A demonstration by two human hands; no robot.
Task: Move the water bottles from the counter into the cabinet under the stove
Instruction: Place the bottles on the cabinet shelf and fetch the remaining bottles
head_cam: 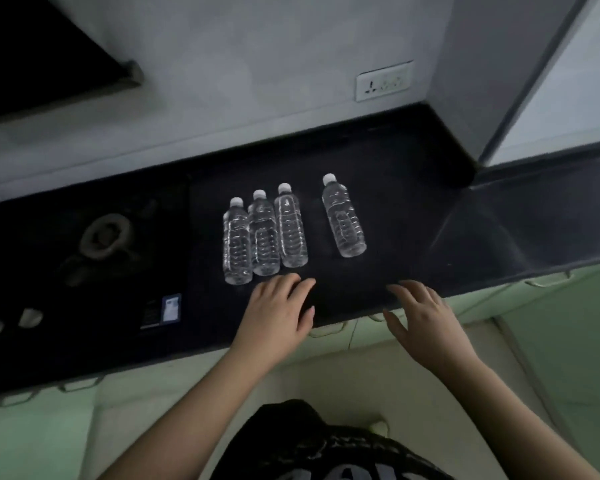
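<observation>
Several clear water bottles with white caps stand on the black counter (413, 209). Three of them form a tight row: one at the left (237, 244), one in the middle (264, 237) and one at the right (290, 228); more may hide behind them. A single bottle (343, 218) stands apart further right. My left hand (278, 311) hovers open just in front of the row, fingertips near the bottle bases. My right hand (418, 317) is open over the counter's front edge, below the single bottle. Neither hand holds anything.
A gas stove (104, 237) with a burner sits in the counter at the left, its knobs (11, 322) near the front edge. Pale green cabinet doors with handles (329, 329) run below the counter. A wall socket (384, 81) is at the back, and a wall corner stands at the right.
</observation>
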